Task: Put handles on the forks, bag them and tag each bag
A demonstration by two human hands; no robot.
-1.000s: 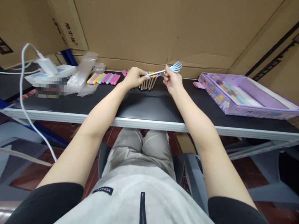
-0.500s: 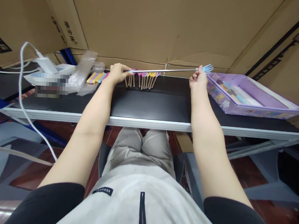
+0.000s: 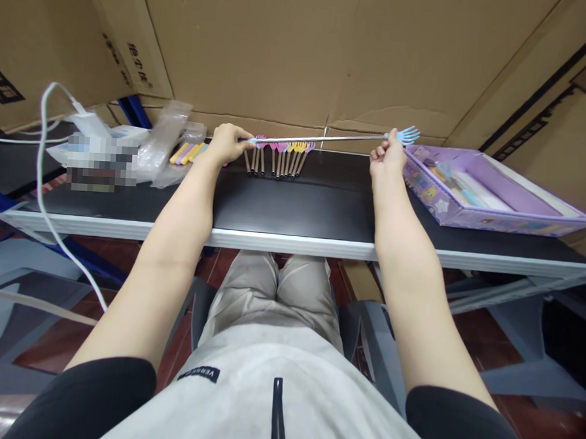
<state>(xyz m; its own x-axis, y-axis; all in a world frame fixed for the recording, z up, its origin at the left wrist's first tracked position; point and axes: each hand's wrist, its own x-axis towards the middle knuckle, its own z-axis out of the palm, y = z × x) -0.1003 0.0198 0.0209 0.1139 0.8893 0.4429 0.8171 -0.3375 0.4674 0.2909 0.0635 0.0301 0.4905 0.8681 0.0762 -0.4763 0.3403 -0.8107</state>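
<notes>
A telescopic back scratcher (image 3: 321,138) with a thin metal rod stretches sideways above the table, drawn out long. My left hand (image 3: 227,143) is closed on its light-blue end at the left. Close to the blue claw-shaped head, my right hand (image 3: 389,155) grips the other end, fingers curled around it. Behind and below the rod lies a row of short back scratchers (image 3: 281,161) with pink, yellow, blue and purple heads, their metal shafts pointing towards me. Several coloured handle-like pieces (image 3: 191,152) rest left of my left hand, partly covered by my wrist.
On the right stands an open purple box (image 3: 509,221) with packaged items inside. Clear plastic bags (image 3: 162,144) and a white charger (image 3: 92,130) with a cable lie at the left. Cardboard (image 3: 301,56) walls the back of the black table (image 3: 293,206).
My left hand has shifted slightly left along with its end of the rod, so the back scratcher is a little longer. The right hand stays nearly in place.
</notes>
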